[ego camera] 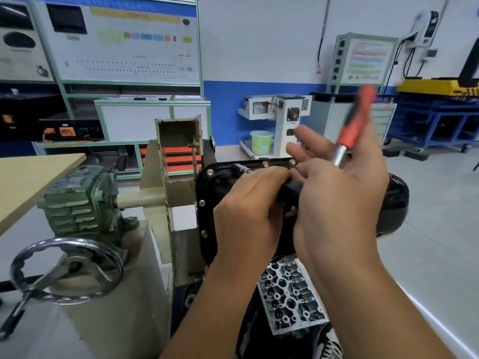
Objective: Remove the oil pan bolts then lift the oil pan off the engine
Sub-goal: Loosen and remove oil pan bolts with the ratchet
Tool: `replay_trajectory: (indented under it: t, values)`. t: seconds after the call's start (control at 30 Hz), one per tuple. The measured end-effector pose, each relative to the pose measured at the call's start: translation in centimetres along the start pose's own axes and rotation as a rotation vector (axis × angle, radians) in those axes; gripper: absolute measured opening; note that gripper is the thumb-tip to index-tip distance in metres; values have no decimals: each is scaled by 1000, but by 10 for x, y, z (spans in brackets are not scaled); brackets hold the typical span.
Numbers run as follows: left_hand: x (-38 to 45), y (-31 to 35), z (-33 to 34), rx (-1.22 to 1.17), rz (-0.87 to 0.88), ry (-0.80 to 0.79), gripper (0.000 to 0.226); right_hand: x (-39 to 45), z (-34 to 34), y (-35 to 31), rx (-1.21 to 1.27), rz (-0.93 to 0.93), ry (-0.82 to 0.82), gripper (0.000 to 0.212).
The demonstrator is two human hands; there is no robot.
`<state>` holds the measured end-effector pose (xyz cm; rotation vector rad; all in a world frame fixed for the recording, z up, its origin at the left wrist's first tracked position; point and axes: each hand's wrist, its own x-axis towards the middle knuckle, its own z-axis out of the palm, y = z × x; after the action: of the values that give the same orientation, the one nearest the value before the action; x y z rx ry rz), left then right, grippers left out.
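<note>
a: why is the engine sitting on that stand upside down like that?

b: i'm judging it's been rolled over with the handwheel and the green gearbox, so the black oil pan is facing up toward the person and the bolts are easy to reach. the cylinder head side is hanging low, near the bottom of the view.

a: and which way is the oil pan running?

b: its long axis is going from the stand on the left out toward the right, roughly level, with the open rim facing down onto the block. flange bolts are showing along the far edge and down the left edge, all seated, so the pan is staying put for now.

a: what are the hands doing?

b: the left hand is curling over a dark tool part above the pan, fingers bent round it. the right hand is meeting it there, while a red-handled tool is lying across its palm, blurred, pointing up and to the right. its first two fingers are stretching out loose; how the others are holding the handle, i cannot tell.

a: so why both hands together?

b: probably fitting a socket to the driver before tackling the bolts.
</note>
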<state>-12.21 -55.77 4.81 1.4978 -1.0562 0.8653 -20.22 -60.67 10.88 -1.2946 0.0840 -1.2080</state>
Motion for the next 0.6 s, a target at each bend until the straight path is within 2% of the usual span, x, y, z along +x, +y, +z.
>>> replay_trajectory:
  t: [0.07,0.2,0.27,0.3,0.33,0.37,0.43,0.5,0.53,0.57,0.6]
  values:
    - [0,2,-1,-35,-33,14,29,3,-4,-2,-206,-120,-228,103]
    - [8,-5,-11,-55,56,-47,28,27,-5,-29,-484,-217,-710,102]
    - [7,-8,-13,-17,79,-2,21,33,-2,-38,-606,-274,-968,100]
    - [7,-8,-11,5,52,59,18,33,2,-40,-654,-314,-1029,99]
    - [7,-8,-10,-18,10,118,21,30,7,-39,-666,-353,-989,99]
    - [8,-8,-9,-15,3,181,28,26,13,-35,-607,-382,-866,100]
    - [8,-9,-6,8,45,232,41,17,20,-25,-325,-262,-453,103]
    - [4,-10,-4,1,66,158,41,12,19,-15,-68,-86,-136,100]
    - [4,-7,-4,-20,52,131,45,13,16,-11,-44,-36,-137,99]
    - [5,-6,-3,-22,46,130,47,14,14,-11,-133,-59,-150,101]
    - [6,-8,-4,-25,48,133,44,19,11,-13,-235,-131,-259,104]
